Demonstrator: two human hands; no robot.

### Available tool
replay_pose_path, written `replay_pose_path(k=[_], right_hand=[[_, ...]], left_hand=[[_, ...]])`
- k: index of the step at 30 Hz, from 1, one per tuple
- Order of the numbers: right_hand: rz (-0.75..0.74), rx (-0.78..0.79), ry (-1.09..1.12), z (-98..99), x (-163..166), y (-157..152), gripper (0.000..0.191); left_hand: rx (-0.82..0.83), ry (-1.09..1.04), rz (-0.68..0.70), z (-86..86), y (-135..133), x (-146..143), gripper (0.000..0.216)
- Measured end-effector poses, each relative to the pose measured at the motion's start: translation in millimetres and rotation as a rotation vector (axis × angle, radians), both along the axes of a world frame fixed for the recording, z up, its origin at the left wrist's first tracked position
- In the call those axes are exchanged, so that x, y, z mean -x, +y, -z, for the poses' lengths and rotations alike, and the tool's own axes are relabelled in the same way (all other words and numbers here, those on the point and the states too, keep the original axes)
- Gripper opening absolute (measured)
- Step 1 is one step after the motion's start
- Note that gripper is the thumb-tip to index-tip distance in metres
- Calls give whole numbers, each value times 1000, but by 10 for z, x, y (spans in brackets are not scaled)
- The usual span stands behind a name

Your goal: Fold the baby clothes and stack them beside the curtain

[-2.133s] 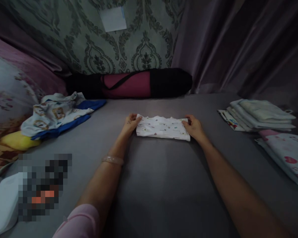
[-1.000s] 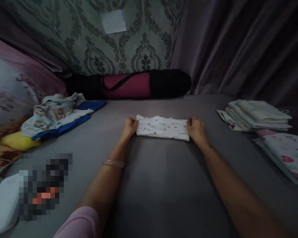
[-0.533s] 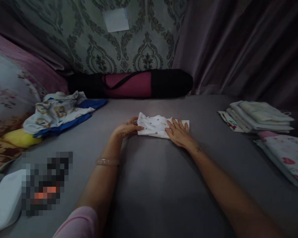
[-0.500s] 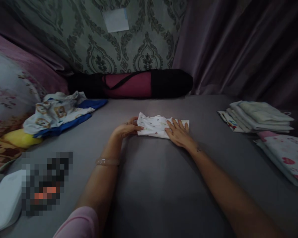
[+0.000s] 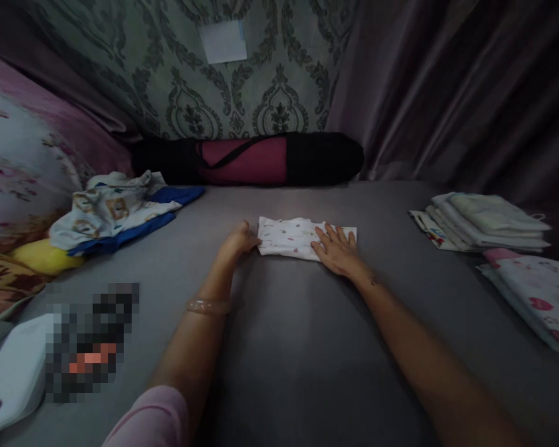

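Note:
A white printed garment, folded into a flat strip, lies on the grey sheet in the middle of the view. My left hand is at its left end, fingers curled in and the thumb tip at the edge in a pinch; part of these fingers is hidden behind the hand. Across the right part of the garment, my right hand rests palm down with its fingers spread, pressing on the fabric without gripping it.
Rumpled clothes lie at left, beside a yellow item and a white device. A black-and-maroon long bag lies along the wall. Folded clothes are stacked at right, near a heart-print folded cloth.
My left hand has drawn its fingers back from under the garment to its left edge, and that end now lies flatter. My right hand stays in place. The view has shifted slightly.

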State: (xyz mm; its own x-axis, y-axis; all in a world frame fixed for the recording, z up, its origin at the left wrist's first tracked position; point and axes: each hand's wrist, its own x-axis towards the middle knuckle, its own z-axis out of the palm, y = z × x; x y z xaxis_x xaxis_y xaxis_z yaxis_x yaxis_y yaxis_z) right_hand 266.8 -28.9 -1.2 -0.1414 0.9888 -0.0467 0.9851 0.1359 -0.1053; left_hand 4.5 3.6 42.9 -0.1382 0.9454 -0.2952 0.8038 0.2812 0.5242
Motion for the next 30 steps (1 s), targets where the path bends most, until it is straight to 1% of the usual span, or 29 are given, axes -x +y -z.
replay_pose_path(k=[2,3,5,7,8,10,12,14,19,23,24,26,28,30], right_hand=[[3,6,-5,6,2,9,65],[5,11,-7,8,3,12,65],[6,14,-11,9,6,15,65],[7,11,-14,1,9,13,64],[6,11,-15,-6,11,11,64],[8,14,-17,-22,12,5,62],[9,24,-18,-35,14,0,61],[10,32,-15,-37,16,-5,61],[6,25,9,-37,20,-12,61],[4,71,58,-142,-15,-4,62],[21,53,74,-174,-33,0,63],[58,-44,88,-209,-79,10,66],[72,-132,73,-180,-130,25,68],[64,-112,56,-91,-179,46,71]], left_hand=[[-242,152,68,35,-21,-80,42],[-369,195,131,59,-43,-151,36],[-558,218,326,122,-106,-347,33],[-643,236,536,205,-176,-569,39],[-654,269,601,252,-205,-666,43],[-609,340,665,346,-240,-798,52],[-520,375,684,422,-237,-841,57],[-445,365,685,465,-212,-827,59],[-388,253,663,473,-172,-788,58],[-408,113,650,422,-164,-747,56],[-432,77,633,404,-152,-723,55],[-503,25,577,375,-113,-654,53],[-554,18,506,368,-63,-565,49],[-546,45,449,388,-19,-464,49]])
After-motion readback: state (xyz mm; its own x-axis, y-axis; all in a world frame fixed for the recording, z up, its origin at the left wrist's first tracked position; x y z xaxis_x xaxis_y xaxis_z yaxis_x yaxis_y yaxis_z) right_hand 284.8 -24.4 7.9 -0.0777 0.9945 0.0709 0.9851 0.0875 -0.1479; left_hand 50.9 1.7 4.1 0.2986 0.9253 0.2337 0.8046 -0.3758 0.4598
